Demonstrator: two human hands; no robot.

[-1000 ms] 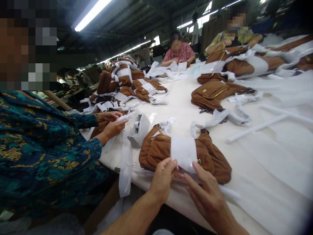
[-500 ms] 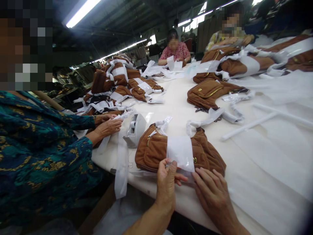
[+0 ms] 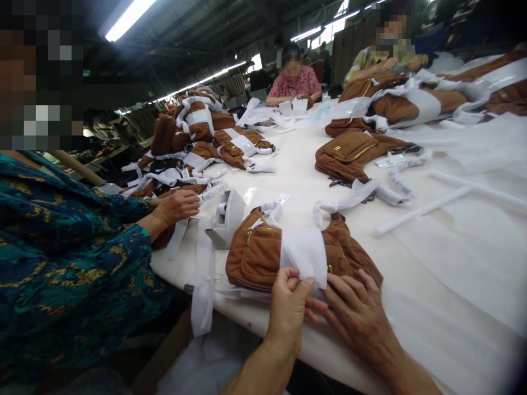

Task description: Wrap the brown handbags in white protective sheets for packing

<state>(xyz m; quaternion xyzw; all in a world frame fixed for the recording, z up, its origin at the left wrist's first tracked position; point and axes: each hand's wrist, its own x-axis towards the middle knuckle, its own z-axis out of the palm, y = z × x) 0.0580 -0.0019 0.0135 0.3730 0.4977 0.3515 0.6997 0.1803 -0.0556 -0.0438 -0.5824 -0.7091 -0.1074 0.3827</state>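
A brown corduroy bag (image 3: 257, 255) lies on the white table (image 3: 432, 285) right in front of me, with a white paper band (image 3: 304, 253) wrapped over its middle. My left hand (image 3: 288, 307) pinches the near lower edge of that band between thumb and fingers. My right hand (image 3: 358, 318) rests beside it with fingers stretched out flat, pressing on the bag's near edge and the band's end. White-wrapped straps (image 3: 337, 204) trail from the bag's far side.
A grey tape dispenser (image 3: 225, 218) stands left of the bag. A person in a teal patterned sleeve (image 3: 82, 247) works at my left, hands (image 3: 177, 207) on white strips. Wrapped brown bags (image 3: 197, 137) pile up beyond; another bag (image 3: 349, 156) lies mid-table. Two more people sit at the far side.
My left hand has lifted and pinched the band's lower edge. My right hand slid up against the bag. The neighbour's hands drew back slightly.
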